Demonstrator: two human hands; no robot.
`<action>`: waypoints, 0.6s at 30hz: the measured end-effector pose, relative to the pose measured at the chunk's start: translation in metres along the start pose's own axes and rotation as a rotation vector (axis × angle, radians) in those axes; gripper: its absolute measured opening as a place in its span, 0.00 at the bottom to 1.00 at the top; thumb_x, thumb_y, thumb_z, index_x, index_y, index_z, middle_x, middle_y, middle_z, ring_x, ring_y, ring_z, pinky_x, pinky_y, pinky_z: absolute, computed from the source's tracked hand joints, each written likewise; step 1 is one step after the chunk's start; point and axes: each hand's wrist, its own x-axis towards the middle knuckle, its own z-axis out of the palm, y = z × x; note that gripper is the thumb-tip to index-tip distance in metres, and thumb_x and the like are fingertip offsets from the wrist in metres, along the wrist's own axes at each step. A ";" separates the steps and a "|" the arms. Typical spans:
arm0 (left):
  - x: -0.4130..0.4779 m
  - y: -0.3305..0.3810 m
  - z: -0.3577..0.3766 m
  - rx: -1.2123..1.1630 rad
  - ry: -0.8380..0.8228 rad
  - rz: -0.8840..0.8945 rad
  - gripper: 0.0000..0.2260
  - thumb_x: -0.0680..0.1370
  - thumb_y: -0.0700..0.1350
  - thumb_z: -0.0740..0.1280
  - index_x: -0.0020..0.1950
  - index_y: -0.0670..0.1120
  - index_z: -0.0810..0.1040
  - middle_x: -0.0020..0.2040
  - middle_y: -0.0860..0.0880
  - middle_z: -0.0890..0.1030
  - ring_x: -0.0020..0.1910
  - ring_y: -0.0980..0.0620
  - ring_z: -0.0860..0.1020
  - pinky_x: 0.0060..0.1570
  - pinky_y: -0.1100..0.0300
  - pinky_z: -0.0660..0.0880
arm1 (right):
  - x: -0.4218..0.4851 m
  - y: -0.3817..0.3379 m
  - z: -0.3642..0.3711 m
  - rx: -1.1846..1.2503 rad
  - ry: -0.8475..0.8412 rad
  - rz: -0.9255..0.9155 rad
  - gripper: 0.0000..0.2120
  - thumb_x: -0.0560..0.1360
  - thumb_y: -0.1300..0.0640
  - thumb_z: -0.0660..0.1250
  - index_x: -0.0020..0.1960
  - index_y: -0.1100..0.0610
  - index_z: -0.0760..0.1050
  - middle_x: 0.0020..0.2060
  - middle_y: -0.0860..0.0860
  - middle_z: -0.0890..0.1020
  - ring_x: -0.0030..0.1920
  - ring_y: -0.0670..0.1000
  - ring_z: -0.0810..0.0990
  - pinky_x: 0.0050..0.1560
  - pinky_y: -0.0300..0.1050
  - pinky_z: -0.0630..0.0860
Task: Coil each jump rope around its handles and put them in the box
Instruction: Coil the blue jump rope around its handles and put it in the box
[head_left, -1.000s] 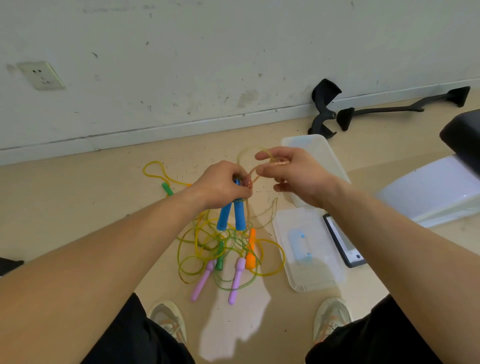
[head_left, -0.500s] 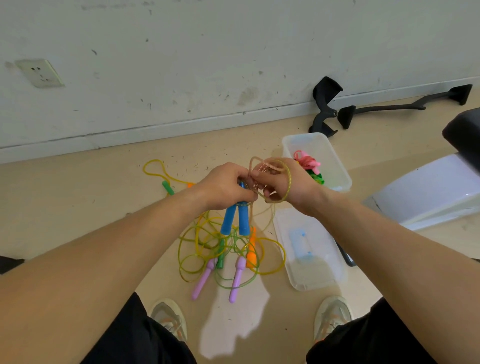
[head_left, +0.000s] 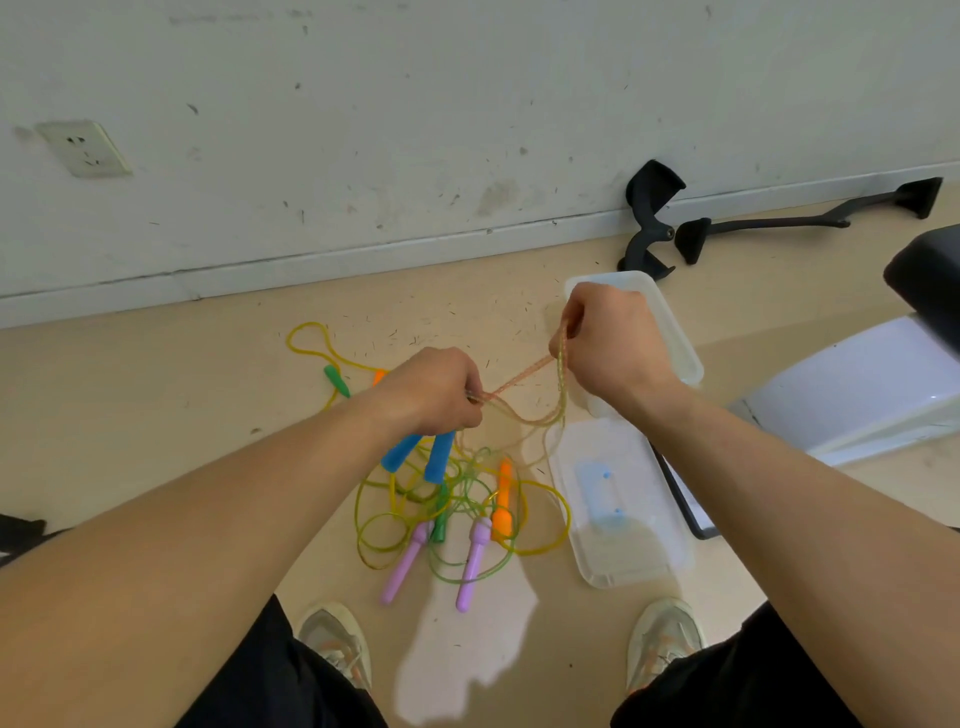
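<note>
Below the left hand (head_left: 431, 391), two blue handles (head_left: 439, 460).

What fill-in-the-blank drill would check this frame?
1. The left hand grips two ___ handles.
2. The right hand pinches the ___ stretched across from the left hand.
3. The lid lies on the ___ beside the box.
Missing words: blue; rope; floor.

Scuffed white wall (head_left: 467, 104), wall socket (head_left: 85, 149), beige floor (head_left: 130, 415), black brackets (head_left: 649, 218).
</note>
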 end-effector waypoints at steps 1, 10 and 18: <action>0.001 -0.001 -0.001 -0.010 0.014 -0.001 0.06 0.73 0.44 0.72 0.49 0.51 0.82 0.43 0.54 0.78 0.44 0.54 0.77 0.41 0.62 0.73 | 0.002 0.004 0.002 -0.040 0.030 -0.017 0.02 0.75 0.62 0.67 0.45 0.57 0.78 0.38 0.53 0.82 0.40 0.55 0.81 0.43 0.55 0.81; 0.002 -0.006 -0.017 0.126 0.131 0.111 0.08 0.73 0.43 0.69 0.50 0.52 0.81 0.46 0.53 0.80 0.47 0.51 0.78 0.47 0.54 0.77 | -0.003 0.013 -0.017 -0.457 -0.782 -0.114 0.31 0.76 0.68 0.60 0.75 0.48 0.66 0.66 0.49 0.75 0.65 0.54 0.75 0.57 0.43 0.73; -0.006 0.012 -0.006 0.172 0.103 0.227 0.10 0.74 0.44 0.68 0.53 0.53 0.81 0.47 0.52 0.82 0.46 0.49 0.79 0.46 0.51 0.78 | -0.010 -0.013 0.004 -0.001 -0.757 -0.171 0.15 0.76 0.60 0.62 0.62 0.53 0.75 0.55 0.50 0.83 0.57 0.52 0.79 0.55 0.46 0.75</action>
